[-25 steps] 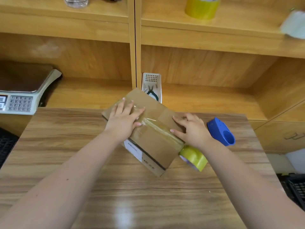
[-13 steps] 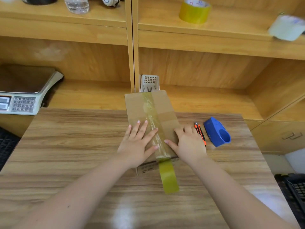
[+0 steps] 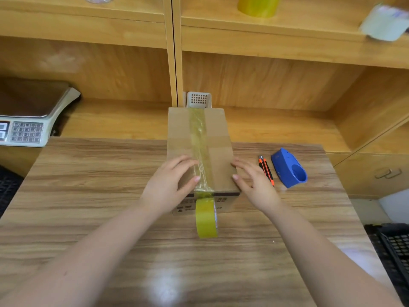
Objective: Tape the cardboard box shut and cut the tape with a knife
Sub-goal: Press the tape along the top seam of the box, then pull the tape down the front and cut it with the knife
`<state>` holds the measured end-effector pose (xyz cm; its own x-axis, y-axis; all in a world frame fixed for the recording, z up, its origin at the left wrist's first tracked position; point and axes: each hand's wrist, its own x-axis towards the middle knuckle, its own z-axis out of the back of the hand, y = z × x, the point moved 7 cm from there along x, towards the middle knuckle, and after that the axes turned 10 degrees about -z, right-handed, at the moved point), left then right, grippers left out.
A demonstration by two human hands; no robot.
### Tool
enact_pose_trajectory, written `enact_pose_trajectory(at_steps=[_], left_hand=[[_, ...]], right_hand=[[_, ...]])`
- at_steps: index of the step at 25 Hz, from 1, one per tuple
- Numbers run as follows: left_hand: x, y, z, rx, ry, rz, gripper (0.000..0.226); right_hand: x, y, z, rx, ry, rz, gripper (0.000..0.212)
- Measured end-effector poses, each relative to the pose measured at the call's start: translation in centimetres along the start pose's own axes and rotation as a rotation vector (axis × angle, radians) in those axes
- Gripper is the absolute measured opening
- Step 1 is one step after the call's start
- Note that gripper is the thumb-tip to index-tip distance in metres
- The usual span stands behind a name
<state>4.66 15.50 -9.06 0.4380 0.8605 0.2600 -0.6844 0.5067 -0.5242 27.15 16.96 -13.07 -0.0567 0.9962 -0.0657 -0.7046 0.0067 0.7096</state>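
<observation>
While black print on the near side of the box (image 3: 218, 149) is too small to read, one strip of tape (image 3: 199, 149) runs along its top seam. It sits mid-table (image 3: 88, 185), far end past the edge. The left hand (image 3: 164, 187) lies flat on the lid, fingers spread, thumb on the tape. The right hand (image 3: 256, 182) rests open against the box's right edge, gripping nothing. One roll (image 3: 206, 218) hangs off the strip at the near face. One dispenser (image 3: 287, 168) and one knife (image 3: 266, 169) lie just right.
</observation>
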Motion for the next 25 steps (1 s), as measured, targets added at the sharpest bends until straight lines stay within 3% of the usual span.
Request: enact_pose_trajectory(at_steps=[2,4,7,10,13,17,20,25], left_hand=[[-2.8,-1.3,0.8,-0.176,-0.138,0.059,0.032],[-5.7,-1.5,0.2,-0.333,-0.220,0.150,0.023],[-9.5,-0.3,-4.0,-0.660,-0.247,0.445,0.022],[-11.2,0.6,-8.0,-0.930,-0.304,0.734,0.012],[-10.7,0.6,-10.0,-1.264,-0.330,0.923,0.016],[-9.8,0.4,-9.6,-1.325,-0.265,0.900,0.020],[-9.7,0.3,-9.6,-1.363,-0.237,0.850,0.045],[-9.7,-0.8,-9.5,-1.321,-0.209,0.814,0.054]], right_hand=[[-0.7,-3.7,0.9,0.061,-0.028,-0.124,0.037],[-1.0,-7.7,0.8,-0.027,0.001,-0.247,0.041],[0.0,-13.8,-0.1,-0.243,0.126,-0.434,0.056],[1.8,-18.1,-0.8,-0.378,0.196,-0.515,0.065],[3.5,-21.1,-1.2,-0.447,0.209,-0.575,0.068],[4.7,-22.3,-2.4,-0.686,0.271,-0.501,0.064],[3.2,-21.5,-3.0,-0.531,0.217,-0.507,0.060],[-2.9,-20.1,-2.9,-0.391,0.019,-0.428,0.039]])
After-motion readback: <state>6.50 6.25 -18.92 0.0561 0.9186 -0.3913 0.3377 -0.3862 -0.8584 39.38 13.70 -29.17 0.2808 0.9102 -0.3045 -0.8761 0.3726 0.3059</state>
